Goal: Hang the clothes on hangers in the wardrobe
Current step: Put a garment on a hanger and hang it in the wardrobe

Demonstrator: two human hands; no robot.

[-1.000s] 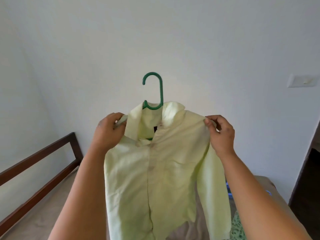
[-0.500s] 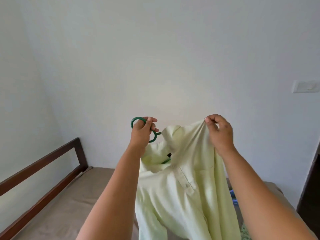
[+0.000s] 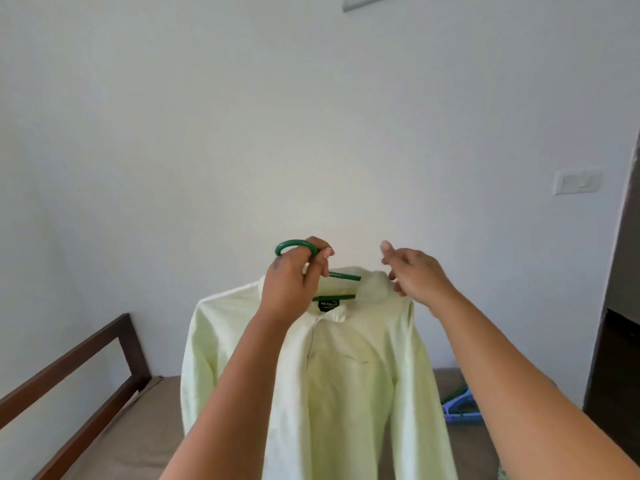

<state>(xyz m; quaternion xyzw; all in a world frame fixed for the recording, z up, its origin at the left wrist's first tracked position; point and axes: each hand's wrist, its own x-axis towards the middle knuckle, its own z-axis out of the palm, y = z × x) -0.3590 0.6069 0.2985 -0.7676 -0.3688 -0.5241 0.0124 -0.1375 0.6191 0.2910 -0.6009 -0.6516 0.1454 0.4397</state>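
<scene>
Shirt (image 3: 346, 375) on green hanger (image 3: 341, 276), label unreadable; left hand (image 3: 294, 282) grips hook, right hand (image 3: 415, 275) pinches collar.

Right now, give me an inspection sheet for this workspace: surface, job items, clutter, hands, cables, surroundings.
Surface: brown bed with a dark wooden frame.
Job's things: pale green shirt draped on a green hanger, held up in the air.
Clutter: spare hangers lying on the bed at right.
Hands: left hand grips the hanger's hook; right hand is at the collar; whether it pinches the fabric is unclear.
Cables: nothing seen.
Surroundings: white wall, wall switch, dark doorway at right; wardrobe not in view.
</scene>
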